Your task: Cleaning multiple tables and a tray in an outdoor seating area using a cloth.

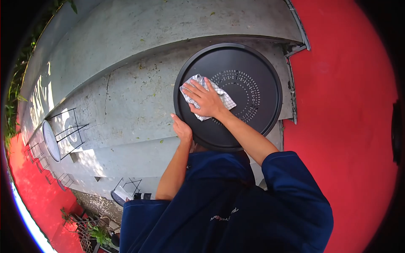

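Note:
A round black tabletop with a raised rim and rings of small perforations is in front of my body. My left hand grips its near left rim, thumb outside the edge, with the fingers mostly hidden beneath. Flat on the upper left part of its surface, my right hand presses a white checked cloth. The fingers lie spread over the cloth, which is bunched under the palm and covers part of the perforated rings. Whatever supports the tabletop is hidden.
Broad grey concrete steps surround the tabletop, with scattered leaves. A red wall or floor surface borders them on the right. To the left stands a small round table with thin metal legs. Another round-topped table and green plants are lower left.

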`<state>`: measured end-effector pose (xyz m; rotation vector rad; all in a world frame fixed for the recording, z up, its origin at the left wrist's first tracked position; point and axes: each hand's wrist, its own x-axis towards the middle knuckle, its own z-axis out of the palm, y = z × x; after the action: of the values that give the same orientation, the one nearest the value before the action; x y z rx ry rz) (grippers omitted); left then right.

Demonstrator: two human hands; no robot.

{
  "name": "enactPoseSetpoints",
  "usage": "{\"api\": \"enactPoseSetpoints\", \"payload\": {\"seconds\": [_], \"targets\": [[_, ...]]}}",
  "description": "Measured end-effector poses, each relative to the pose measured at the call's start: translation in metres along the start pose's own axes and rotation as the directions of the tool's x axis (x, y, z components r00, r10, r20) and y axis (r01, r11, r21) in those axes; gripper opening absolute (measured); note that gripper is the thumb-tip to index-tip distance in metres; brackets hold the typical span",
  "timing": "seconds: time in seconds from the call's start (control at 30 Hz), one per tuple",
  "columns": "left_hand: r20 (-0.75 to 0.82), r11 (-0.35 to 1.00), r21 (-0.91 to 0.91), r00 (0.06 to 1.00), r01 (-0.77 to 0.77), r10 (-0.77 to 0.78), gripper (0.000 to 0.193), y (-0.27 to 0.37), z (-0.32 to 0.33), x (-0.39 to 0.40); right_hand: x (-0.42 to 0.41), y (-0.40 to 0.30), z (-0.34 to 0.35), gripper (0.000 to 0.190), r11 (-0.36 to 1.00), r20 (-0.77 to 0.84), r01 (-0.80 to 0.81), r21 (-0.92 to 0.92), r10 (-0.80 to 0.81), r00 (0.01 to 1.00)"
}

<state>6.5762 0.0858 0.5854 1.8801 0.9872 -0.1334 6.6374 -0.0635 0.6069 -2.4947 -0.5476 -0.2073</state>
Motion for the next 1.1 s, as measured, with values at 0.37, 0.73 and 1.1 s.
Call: {"api": "enactPoseSetpoints", "payload": {"seconds": [0.37,0.73,1.1], "targets": [[0.076,0.999,0.040,0.997,0.005,-0.008,0.063,-0.004,-0.006,0.009,-0.042,0.053,-0.057,0.058,0.922,-0.006,-0.264,-0.285,0.273,0.962],[0.028,0.998,0.038,0.998,-0.058,0.057,0.057,0.007,-0.009,-0.005,0.108,0.045,0.003,0.021,0.952,-0.018,0.284,-0.119,-0.288,0.958],[0.056,0.999,0.029,0.998,0.028,-0.030,0.076,0.011,-0.006,-0.003,-0.046,0.159,-0.125,0.040,0.518,-0.435,-0.779,-0.353,0.647,0.627]]}}
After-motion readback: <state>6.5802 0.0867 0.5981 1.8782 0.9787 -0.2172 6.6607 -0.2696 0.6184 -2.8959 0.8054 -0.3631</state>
